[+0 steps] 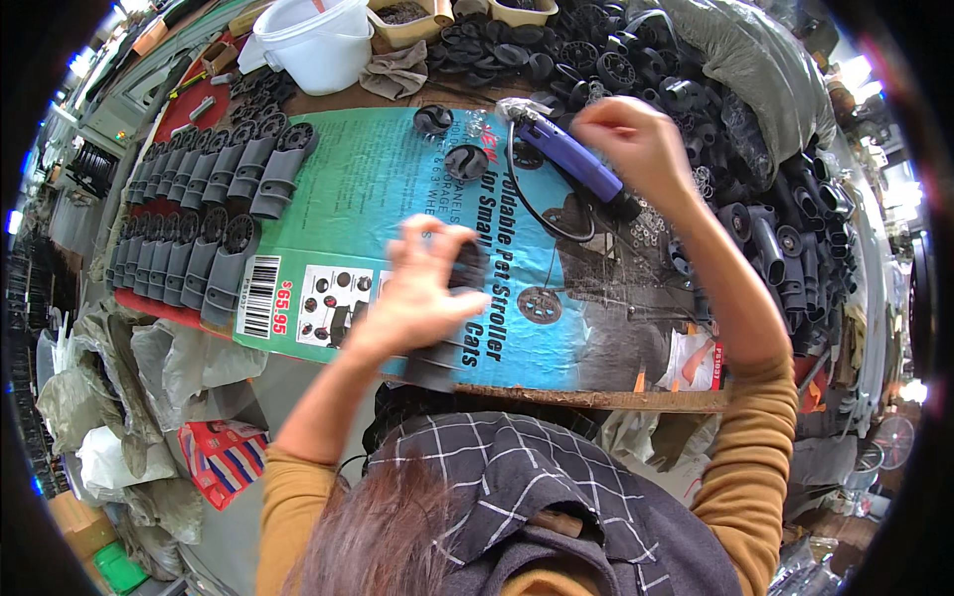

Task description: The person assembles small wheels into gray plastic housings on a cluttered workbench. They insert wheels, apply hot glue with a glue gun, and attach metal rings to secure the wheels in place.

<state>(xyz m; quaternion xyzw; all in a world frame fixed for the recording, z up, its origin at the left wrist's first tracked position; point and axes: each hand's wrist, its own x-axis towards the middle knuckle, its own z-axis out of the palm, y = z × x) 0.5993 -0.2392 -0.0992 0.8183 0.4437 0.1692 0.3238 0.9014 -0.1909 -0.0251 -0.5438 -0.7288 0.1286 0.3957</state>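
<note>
My left hand [425, 283], smeared by motion, is curled around a dark grey plastic part with a round ribbed end [468, 266]; the part's body extends below the palm toward the table's front edge. Beyond the far end of a blue power screwdriver [571, 159], my right hand [631, 139] is raised with its fingers bent together. Whatever those fingers hold is too blurred to make out. A black cord loops beside the screwdriver, which lies aslant on the printed cardboard [348, 179]. Two round black caps [465, 162] rest near the cardboard's far side.
Two rows of finished-looking grey parts [238, 243] stand at the left. Small metal pieces [648, 228] are scattered right of the screwdriver. Piles of black plastic parts [765, 248] crowd the right and far side. A white bucket [316, 50] stands far left of centre.
</note>
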